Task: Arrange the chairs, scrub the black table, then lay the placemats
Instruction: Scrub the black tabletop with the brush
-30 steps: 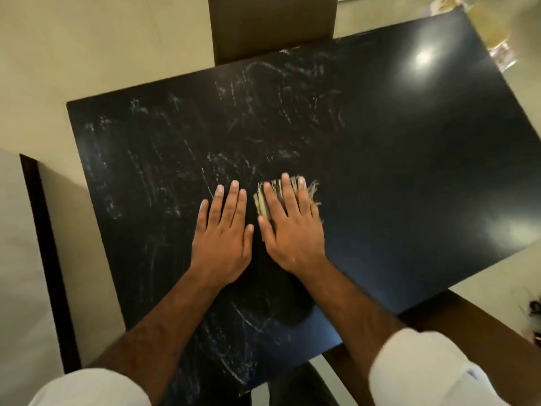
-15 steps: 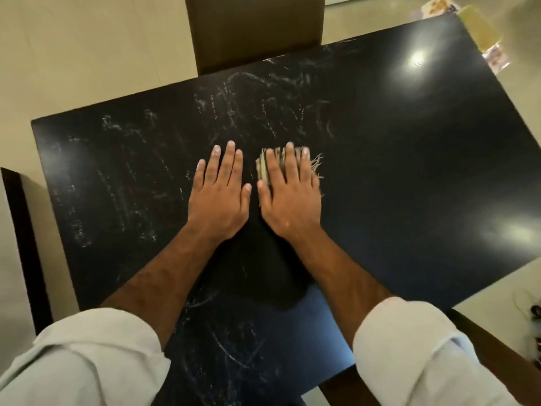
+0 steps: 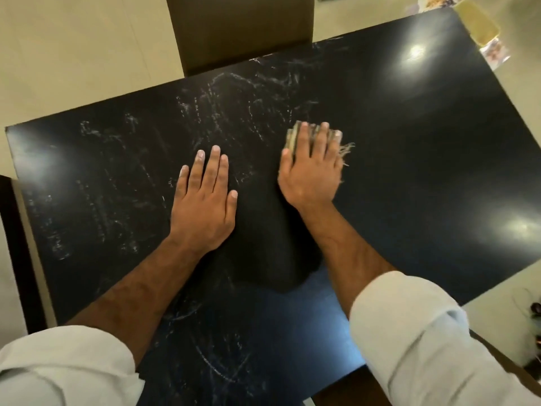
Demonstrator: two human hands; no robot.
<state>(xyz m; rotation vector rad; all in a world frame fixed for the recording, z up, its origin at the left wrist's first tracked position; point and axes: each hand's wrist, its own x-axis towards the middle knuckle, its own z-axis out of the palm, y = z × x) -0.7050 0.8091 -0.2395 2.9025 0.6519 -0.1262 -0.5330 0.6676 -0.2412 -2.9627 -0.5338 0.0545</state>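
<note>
The scrubber looks soft, light and fibrous (one edge frayed). It lies near the middle of the black table under the right hand, fingers straight and pressing; flat palm pressure should suit it. The left hand lies flat, empty.

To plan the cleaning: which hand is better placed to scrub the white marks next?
Right hand: its fingers press the scrubber, close to the marks. The left hand lies flat on the table, holding nothing.
</note>
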